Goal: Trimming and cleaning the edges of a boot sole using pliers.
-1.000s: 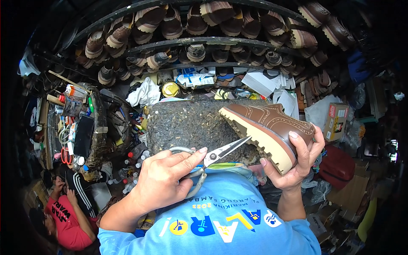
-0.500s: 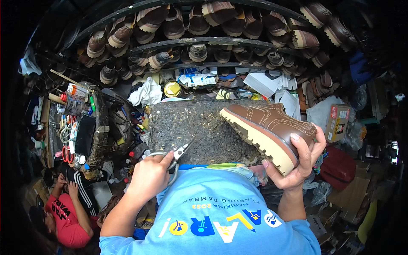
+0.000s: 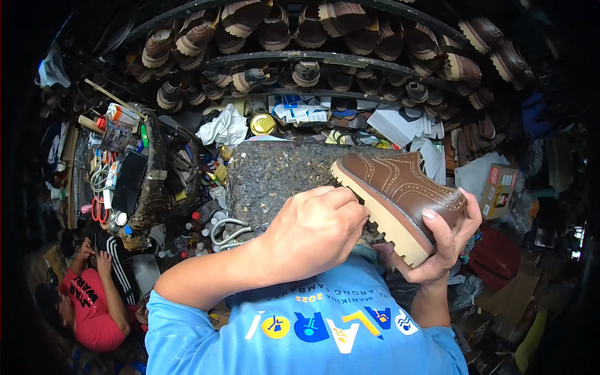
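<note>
A brown brogue shoe [image 3: 406,181] with a thick cream ridged sole is tilted above the right part of the dark work block. My right hand [image 3: 447,240] grips it by the heel, thumb and fingers on either side. My left hand [image 3: 319,228] is closed, its curled fingers against the sole's edge near the toe; whatever they may pinch is hidden. Beside my left forearm lies a pair of scissors [image 3: 226,236], handles showing and blades mostly covered by my arm and hand.
The rough dark work block [image 3: 269,169] is in front of me. Shoes [image 3: 275,31] line the racks above. At left, a tool stand [image 3: 153,187] holds a phone and red-handled scissors. A person in red [image 3: 97,306] sits at lower left. A yellow-lidded can [image 3: 262,124] stands behind the block.
My left hand has let go of the scissors, which now lie by the block's near edge. It has moved right to the shoe's sole. My right hand keeps holding the shoe.
</note>
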Motion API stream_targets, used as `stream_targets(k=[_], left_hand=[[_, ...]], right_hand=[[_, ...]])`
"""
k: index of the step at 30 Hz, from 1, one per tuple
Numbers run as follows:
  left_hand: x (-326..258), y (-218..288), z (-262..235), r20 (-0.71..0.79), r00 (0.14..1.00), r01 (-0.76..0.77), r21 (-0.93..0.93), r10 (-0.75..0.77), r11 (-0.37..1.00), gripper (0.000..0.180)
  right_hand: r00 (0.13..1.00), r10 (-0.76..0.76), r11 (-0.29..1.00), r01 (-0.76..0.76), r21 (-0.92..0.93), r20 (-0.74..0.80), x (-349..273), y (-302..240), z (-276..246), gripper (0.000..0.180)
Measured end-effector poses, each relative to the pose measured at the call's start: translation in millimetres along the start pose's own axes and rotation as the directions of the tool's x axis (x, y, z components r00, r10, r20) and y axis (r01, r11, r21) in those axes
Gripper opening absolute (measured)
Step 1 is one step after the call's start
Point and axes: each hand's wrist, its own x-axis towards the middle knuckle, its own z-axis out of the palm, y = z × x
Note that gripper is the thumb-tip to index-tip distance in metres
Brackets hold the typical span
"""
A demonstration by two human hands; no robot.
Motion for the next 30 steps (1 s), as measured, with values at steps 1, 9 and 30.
stream_targets(k=[1,9,30], left_hand=[[2.1,2.0,-4.0,0.059,0.998,-0.014,0.046,0.012,0.999,0.01],[26.5,-12.5,-20.3,0.069,0.996,0.03,0.296,-0.053,0.955,0.01],[13.9,-32.4,32.0,-0.191,0.945,-0.232,0.175,0.264,0.957,0.022]], right_hand=[[1.0,-0.009,1.0,0.01,0.005,-0.011,-0.6,-0.5,1.6,0.073],[0.995,-0.026,0.999,0.029,-0.029,0.097,6.4,-4.3,-13.5,0.08],[0.997,0.07,0.996,-0.072,0.052,0.032,17.8,8.0,-15.2,0.08]])
